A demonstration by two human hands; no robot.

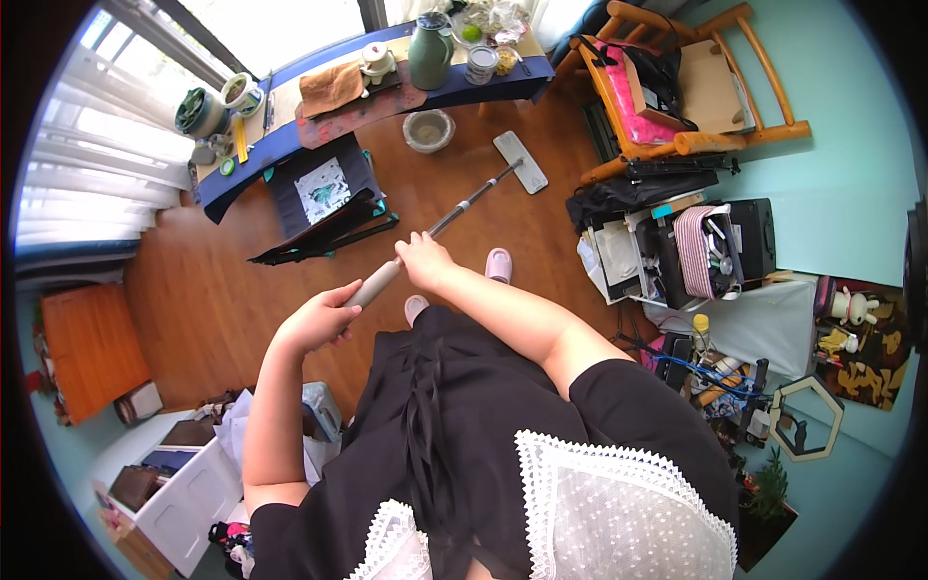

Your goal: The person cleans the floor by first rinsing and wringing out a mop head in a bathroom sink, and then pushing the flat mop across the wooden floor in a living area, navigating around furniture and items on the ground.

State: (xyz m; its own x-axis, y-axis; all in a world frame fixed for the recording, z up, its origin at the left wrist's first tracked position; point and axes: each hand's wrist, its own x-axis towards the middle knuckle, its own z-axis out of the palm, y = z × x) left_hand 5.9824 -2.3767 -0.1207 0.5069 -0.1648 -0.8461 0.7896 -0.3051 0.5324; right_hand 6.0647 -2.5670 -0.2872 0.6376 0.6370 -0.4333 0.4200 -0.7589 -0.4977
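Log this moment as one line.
left hand: holding mop | right hand: holding it farther down | mop head: on floor, right of basin

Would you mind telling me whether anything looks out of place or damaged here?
Nothing looks plainly spilled or broken; the mop has its pad flat on the floor. Mildly odd is the wooden chair at upper right: cardboard and a black bag are piled on it, so it seems used for storage, not sitting.
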